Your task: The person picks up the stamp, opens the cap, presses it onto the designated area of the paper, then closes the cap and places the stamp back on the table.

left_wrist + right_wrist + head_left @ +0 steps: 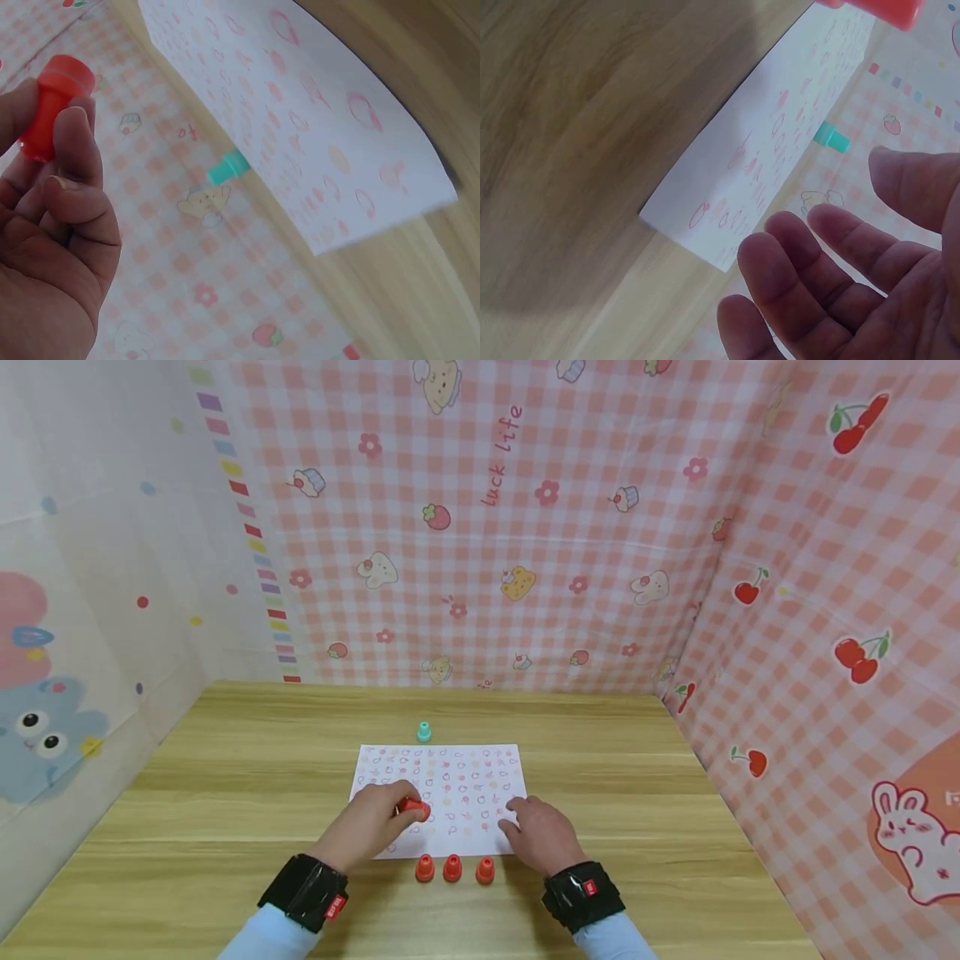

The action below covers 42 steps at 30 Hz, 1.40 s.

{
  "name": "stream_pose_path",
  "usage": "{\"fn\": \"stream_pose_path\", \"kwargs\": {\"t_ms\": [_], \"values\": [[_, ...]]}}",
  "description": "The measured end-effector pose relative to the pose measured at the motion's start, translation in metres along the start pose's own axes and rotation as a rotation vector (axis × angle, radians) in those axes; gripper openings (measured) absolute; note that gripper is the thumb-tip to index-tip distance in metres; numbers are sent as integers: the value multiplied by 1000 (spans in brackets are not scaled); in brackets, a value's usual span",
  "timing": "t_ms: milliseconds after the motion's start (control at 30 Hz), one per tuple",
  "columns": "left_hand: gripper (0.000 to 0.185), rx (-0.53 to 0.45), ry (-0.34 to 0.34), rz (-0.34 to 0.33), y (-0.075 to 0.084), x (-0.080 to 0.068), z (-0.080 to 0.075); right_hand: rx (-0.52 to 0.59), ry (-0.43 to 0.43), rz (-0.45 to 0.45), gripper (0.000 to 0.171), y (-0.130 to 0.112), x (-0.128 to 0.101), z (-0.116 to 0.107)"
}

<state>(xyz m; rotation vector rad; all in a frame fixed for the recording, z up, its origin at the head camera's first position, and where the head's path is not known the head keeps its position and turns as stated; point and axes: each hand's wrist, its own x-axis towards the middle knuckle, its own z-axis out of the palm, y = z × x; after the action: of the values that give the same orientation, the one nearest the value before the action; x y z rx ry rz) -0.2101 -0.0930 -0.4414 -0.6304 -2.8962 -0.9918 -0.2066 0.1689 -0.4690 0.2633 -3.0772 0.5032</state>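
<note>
**Red stamp pinched over the sheet, left side**

Red stamp (413,809) sits in left hand (369,827), fingers curled round its body, held over the near-left part of the stamped sheet (450,777). Long axis looks tilted, not upright; which end faces the paper, cannot tell. Right hand (542,835) holds nothing, fingers relaxed and spread, resting on the sheet's near-right corner. Three more red stamps (452,867) stand on the surface between the wrists; teal stamp (423,732) beyond the far edge.
</note>
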Motion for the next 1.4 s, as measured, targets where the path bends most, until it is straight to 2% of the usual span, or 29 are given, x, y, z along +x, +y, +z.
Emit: {"fn": "stream_pose_path", "kwargs": {"t_ms": [233,467,733,867,1100,1400], "values": [[6,-70,21,49,7,12,3,86,18,7,28,-3,2,-2],[9,-104,17,56,16,23,10,181,20,9,30,-7,5,-4],[8,-118,18,109,24,29,22,328,-20,41,32,-15,6,-8],[9,-128,29,130,27,29,27,461,-45,27,35,-18,6,-10],[10,-133,63,162,33,29,34,732,-105,71,40,-21,6,-13],[10,-169,45,193,41,28,37,984,-166,29,42,-21,6,-13]]}}
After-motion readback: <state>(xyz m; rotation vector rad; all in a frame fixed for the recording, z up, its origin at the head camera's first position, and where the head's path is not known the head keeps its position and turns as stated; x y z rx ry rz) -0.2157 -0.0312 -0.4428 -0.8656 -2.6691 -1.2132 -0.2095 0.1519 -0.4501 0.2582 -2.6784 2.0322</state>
